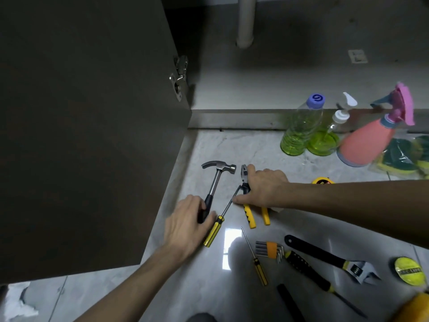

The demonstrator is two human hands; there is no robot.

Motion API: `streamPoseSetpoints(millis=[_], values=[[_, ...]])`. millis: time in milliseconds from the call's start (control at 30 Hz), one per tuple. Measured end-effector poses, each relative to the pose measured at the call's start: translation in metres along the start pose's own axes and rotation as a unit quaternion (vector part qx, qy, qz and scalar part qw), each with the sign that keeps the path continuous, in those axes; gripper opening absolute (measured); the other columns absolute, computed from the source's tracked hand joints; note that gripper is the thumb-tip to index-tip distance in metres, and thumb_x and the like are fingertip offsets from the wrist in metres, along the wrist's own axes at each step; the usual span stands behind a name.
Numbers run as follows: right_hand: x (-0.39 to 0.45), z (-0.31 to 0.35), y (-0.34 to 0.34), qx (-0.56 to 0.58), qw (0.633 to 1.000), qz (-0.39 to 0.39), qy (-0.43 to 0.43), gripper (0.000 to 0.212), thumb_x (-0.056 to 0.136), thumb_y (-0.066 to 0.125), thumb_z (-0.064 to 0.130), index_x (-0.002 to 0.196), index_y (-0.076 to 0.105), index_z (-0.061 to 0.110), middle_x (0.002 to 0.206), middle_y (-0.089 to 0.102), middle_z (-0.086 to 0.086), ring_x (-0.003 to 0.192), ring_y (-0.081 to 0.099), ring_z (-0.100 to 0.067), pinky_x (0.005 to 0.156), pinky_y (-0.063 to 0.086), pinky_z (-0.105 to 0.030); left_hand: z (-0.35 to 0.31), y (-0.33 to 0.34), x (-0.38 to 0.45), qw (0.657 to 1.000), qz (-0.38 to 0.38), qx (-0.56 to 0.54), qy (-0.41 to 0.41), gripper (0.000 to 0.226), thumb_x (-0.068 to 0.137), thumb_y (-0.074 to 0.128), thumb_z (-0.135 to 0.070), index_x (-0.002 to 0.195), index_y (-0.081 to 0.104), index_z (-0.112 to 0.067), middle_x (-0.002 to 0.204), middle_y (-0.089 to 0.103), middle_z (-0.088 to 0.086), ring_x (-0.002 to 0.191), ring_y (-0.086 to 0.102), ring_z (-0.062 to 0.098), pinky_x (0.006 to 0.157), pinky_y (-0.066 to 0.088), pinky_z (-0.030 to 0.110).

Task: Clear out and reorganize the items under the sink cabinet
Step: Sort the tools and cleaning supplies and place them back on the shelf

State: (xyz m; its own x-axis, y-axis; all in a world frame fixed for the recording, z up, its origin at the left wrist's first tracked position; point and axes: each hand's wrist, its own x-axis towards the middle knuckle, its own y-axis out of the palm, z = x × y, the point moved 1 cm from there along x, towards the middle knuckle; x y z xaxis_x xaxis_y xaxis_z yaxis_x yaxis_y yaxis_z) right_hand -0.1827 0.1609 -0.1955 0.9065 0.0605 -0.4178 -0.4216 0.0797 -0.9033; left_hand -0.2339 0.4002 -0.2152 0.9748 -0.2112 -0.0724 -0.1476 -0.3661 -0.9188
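Grey stone-look floor tile [301,212] is spread with tools taken out of the cabinet, whose dark door [92,135] stands open on the left and whose interior floor [267,89] appears bare around the drain pipe [246,19]. Against the cabinet's front edge a pink spray bottle [369,140], a green-tinted bottle [299,129] and a pump bottle [327,135] are stood close together.

The hammer [214,182] is laid with its long axis running from the head, far from the person, down to the black grip, on which the left hand [185,226] is closed. The pliers [249,201] are laid roughly parallel, just to the right, and are covered at the pivot by the right hand [264,187], fingers draped over them; whether they are truly gripped cannot be told. A yellow-handled screwdriver [220,219] is lodged between the two, its tip under the right hand, so it is likely to be dragged if either tool is lifted carelessly.

An adjustable wrench [329,259], hex keys [269,248] and a thin screwdriver [255,259] are laid nearer the person, well clear.
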Motion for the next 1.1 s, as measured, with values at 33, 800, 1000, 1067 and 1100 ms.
streamPoseSetpoints(millis=[33, 800, 1000, 1067, 1100], values=[[0.002, 0.002, 0.000, -0.006, 1.000, 0.000, 0.006, 0.090, 0.071, 0.054, 0.087, 0.124, 0.038, 0.016, 0.101, 0.065, -0.004, 0.095, 0.063, -0.029, 0.068, 0.038, -0.037, -0.005, 0.002, 0.001, 0.999, 0.017, 0.020, 0.020, 0.034, 0.082, 0.051, -0.068, 0.084, 0.042, -0.035, 0.085, 0.048, -0.016, 0.083, 0.046, 0.006, 0.058, 0.035, 0.030], [-0.004, 0.003, 0.007, 0.059, 0.997, 0.016, 0.056, 0.064, 0.082, 0.060, 0.072, 0.111, 0.042, 0.018, 0.093, 0.051, -0.001, 0.092, 0.059, -0.028, 0.070, 0.036, -0.035, -0.030, 0.011, 0.026, 0.993, 0.061, 0.101, 0.013, 0.029, 0.089, 0.050, -0.051, 0.080, 0.056, -0.023, 0.092, 0.060, -0.005, 0.089, 0.055, 0.019, 0.062, 0.038, 0.031], [-0.003, 0.005, 0.006, 0.097, 0.993, 0.023, 0.070, 0.061, 0.080, 0.064, 0.067, 0.106, 0.039, 0.018, 0.094, 0.052, -0.001, 0.087, 0.052, -0.025, 0.073, 0.037, -0.035, -0.032, 0.013, 0.027, 0.992, 0.062, 0.108, 0.000, 0.033, 0.088, 0.051, -0.052, 0.081, 0.061, -0.021, 0.090, 0.061, -0.004, 0.087, 0.056, 0.020, 0.062, 0.038, 0.031], [-0.004, 0.005, 0.007, 0.088, 0.993, 0.022, 0.070, 0.062, 0.080, 0.063, 0.069, 0.106, 0.039, 0.018, 0.094, 0.051, -0.001, 0.094, 0.059, -0.028, 0.074, 0.037, -0.036, -0.031, 0.013, 0.028, 0.992, 0.060, 0.111, -0.001, 0.035, 0.088, 0.051, -0.053, 0.079, 0.061, -0.021, 0.088, 0.060, -0.004, 0.086, 0.056, 0.020, 0.061, 0.036, 0.031], [-0.005, 0.006, 0.008, 0.083, 0.994, 0.022, 0.070, 0.063, 0.080, 0.063, 0.070, 0.106, 0.041, 0.018, 0.094, 0.051, -0.001, 0.098, 0.061, -0.028, 0.074, 0.037, -0.036, -0.031, 0.013, 0.029, 0.992, 0.060, 0.110, -0.001, 0.035, 0.087, 0.051, -0.054, 0.078, 0.061, -0.021, 0.087, 0.060, -0.004, 0.085, 0.056, 0.020, 0.061, 0.036, 0.031]])
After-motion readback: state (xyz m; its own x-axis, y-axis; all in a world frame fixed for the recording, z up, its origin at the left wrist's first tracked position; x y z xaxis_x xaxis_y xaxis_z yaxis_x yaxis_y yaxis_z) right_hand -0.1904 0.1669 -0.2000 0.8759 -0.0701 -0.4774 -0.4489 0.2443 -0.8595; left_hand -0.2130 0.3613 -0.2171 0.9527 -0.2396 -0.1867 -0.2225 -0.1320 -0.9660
